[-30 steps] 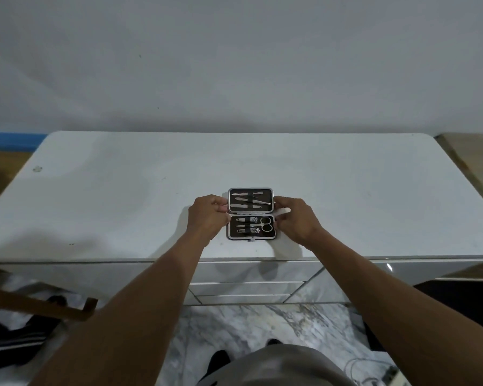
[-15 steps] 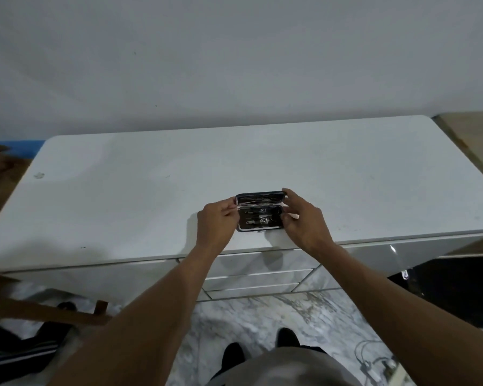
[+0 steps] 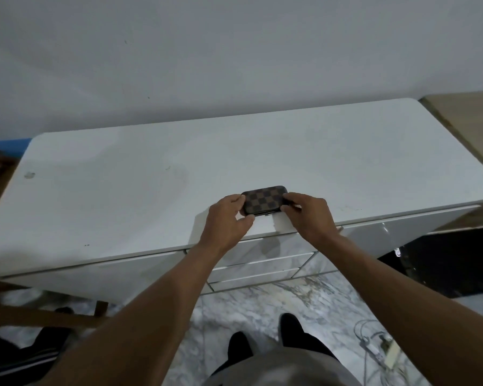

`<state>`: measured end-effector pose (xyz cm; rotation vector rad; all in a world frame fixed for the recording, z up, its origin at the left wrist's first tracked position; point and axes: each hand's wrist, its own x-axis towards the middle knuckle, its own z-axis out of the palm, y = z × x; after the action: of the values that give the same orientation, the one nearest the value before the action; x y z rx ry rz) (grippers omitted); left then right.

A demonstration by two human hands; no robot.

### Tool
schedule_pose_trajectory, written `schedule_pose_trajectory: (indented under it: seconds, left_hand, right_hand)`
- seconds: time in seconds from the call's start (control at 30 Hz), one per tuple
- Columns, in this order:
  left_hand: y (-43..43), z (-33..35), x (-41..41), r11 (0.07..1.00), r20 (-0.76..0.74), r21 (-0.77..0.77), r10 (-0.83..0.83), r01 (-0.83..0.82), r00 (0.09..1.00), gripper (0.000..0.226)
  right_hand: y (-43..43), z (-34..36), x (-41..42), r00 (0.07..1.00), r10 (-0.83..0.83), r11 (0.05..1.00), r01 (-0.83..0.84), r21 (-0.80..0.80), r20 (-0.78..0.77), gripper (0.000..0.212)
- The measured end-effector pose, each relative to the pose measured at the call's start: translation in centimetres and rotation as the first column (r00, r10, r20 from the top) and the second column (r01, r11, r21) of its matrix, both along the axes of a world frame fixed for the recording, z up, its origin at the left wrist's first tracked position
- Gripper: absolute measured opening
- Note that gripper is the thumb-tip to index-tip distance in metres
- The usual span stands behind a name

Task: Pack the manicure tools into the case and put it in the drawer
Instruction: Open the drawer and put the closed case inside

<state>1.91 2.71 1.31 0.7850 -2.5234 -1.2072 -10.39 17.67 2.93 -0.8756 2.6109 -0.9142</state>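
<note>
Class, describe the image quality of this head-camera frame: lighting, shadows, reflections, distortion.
Head view: dim, flat light; soft shadows fall beneath both hands, left hand and right hand, on the white desk top; wide-angle bending curves the desk edge; the brown checkered closed case is fairly sharp; glossy drawer fronts mirror the marble floor.

Single head-worn wide-angle view, looking forward and steeply down from standing height. White dresser top (image 3: 151, 196) fills mid-frame, near; wall above it; marble floor (image 3: 290, 302) along the lower edge (edges bow from lens distortion). Both forearms enter from the bottom.
</note>
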Motion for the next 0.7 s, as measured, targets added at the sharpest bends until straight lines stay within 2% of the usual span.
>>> schedule_pose_trajectory:
  seconds: [0.2,0.53,0.7]
  left_hand:
    - [-0.3,-0.1,-0.7,0.993,0.004,-0.119,-0.016,0.016,1.0,0.037]
    - [-0.4,-0.1,-1.4,0.975,0.046,-0.218,-0.024,0.034,0.999,0.027]
    - [-0.4,-0.2,-1.4,0.984,0.039,-0.177,-0.006,0.013,0.999,0.028]
  right_hand:
    - [-0.5,0.2,0.0,0.987,0.09,0.995,-0.083,0.06,-0.134,0.019]
    - [-1.6,0.7,-1.6,0.994,0.104,0.978,-0.094,0.187,-0.044,0.017]
    - [-1.3,0.6,-0.8,0.997,0.056,0.989,-0.049,0.141,-0.045,0.016]
